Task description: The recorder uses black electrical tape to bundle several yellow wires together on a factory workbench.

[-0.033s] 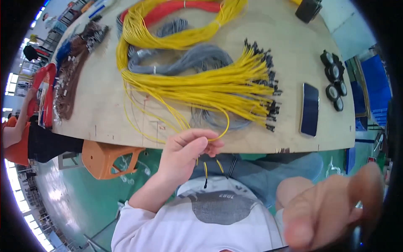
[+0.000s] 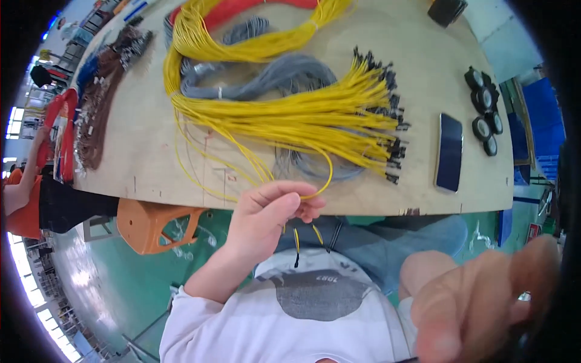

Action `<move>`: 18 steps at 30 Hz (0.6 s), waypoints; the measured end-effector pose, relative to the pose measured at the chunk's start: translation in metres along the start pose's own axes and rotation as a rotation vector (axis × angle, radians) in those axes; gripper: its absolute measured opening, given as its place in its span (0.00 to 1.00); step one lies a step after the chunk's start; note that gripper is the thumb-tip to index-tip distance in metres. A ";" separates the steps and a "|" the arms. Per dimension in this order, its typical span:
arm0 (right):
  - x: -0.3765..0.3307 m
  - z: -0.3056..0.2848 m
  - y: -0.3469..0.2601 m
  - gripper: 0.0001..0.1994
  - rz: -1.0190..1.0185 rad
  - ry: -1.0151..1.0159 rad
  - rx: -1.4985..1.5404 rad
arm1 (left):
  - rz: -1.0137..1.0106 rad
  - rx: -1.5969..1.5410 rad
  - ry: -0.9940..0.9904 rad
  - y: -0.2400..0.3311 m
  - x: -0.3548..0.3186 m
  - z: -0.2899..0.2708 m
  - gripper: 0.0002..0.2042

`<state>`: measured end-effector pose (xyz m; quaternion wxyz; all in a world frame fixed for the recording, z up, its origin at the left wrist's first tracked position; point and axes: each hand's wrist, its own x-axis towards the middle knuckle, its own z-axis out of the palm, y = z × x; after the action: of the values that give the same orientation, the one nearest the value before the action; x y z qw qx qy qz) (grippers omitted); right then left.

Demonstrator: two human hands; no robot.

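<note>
Now | left hand (image 2: 266, 218) fingers (image 2: 284, 202) pinch yellow wire (image 2: 327, 166) | loop above

The right hand (image 2: 484, 308) sits very close to the lens, blurred, its fingers running off the lower right edge; whether it holds anything cannot be told; the left hand (image 2: 266, 218) covers the part of the yellow wire (image 2: 321, 181) it pinches; far beyond the hands, a black box (image 2: 446, 9) is cut by the top edge; left of them, a person (image 2: 18, 199) is cropped by the dark rim.
</note>
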<state>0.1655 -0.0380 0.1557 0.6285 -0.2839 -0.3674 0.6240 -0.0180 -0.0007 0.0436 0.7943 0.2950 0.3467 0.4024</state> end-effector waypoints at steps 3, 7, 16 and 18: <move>0.004 -0.018 0.018 0.14 -0.021 -0.094 -0.208 | -0.061 -0.050 -0.085 0.002 -0.003 -0.004 0.15; 0.004 -0.031 0.039 0.24 -0.146 -0.264 -0.477 | -0.151 -0.036 -0.078 0.004 -0.005 0.004 0.18; 0.028 -0.058 0.104 0.07 -0.525 -0.493 -1.294 | -0.250 -0.147 -0.058 0.003 -0.014 -0.002 0.25; 0.030 -0.060 0.106 0.07 -0.495 -0.507 -1.254 | -0.337 -0.302 -0.068 0.000 -0.012 -0.007 0.26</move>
<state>0.1514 0.0043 0.0383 0.3656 -0.3460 -0.8447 0.1819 -0.0292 -0.0098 0.0435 0.8966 0.1242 0.2999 0.3011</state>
